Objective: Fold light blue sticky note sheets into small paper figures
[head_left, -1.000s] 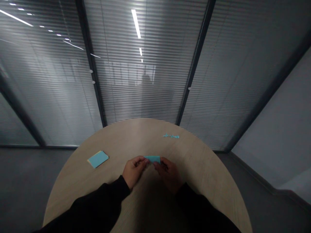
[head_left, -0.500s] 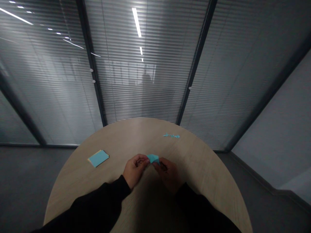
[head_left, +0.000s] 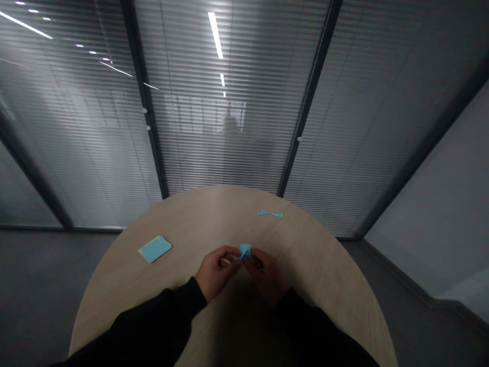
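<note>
One round counter (head_left: 198,219) stood before me. One left hand (head_left: 216,272) and one right hand (head_left: 267,272) angled inward over it, thumbs nearly meeting. One paper stack (head_left: 156,248) lay leftward. Their grip clamped one blue paper (head_left: 245,248) between them; beyond lay scraps (head_left: 270,214), too small to count.

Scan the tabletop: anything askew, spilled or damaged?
Ragged blue scraps, perhaps torn paper, litter the far right of the table. The paper stack at left is slightly misaligned, yellow showing past the blue top. The small blue paper between left hand and right hand looks bent.
</note>
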The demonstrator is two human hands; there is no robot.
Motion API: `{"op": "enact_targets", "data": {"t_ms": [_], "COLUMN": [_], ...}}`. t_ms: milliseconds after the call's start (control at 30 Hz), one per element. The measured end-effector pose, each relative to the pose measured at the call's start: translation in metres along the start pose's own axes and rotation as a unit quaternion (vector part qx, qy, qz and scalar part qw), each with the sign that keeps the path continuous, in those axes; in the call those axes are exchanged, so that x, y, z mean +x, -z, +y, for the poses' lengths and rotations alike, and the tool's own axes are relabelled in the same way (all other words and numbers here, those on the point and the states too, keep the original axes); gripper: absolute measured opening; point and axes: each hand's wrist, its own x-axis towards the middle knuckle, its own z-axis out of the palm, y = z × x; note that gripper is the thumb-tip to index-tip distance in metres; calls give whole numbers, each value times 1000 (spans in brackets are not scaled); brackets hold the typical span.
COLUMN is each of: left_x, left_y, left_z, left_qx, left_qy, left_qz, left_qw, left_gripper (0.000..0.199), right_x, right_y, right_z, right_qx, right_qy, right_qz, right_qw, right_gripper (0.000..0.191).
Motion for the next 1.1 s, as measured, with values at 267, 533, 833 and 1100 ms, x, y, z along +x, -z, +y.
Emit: {"op": "enact_targets", "data": {"t_ms": [267, 533, 833, 1100], "left_x": [0, 2, 2, 1], "left_y": [1, -1, 1, 5], "left_z": [0, -3, -6, -3], "left_qx": [-15, -24, 18, 49], "left_qy": [7, -5, -17, -56], "left_qz": [38, 10, 28, 13], "left_qw": [999, 1000, 999, 997], "left_gripper": [20, 24, 19, 17], "right_x": [-1, -1, 0, 3], "right_y": [-2, 0, 4, 14], "right_z": [1, -4, 2, -2], "right_qx": [14, 54, 78, 24], "right_qy": [-1, -21, -18, 90], "right_qz": [-19, -24, 28, 11], "right_qw": [1000, 998, 996, 996], "right_gripper": [25, 25, 49, 13]}}
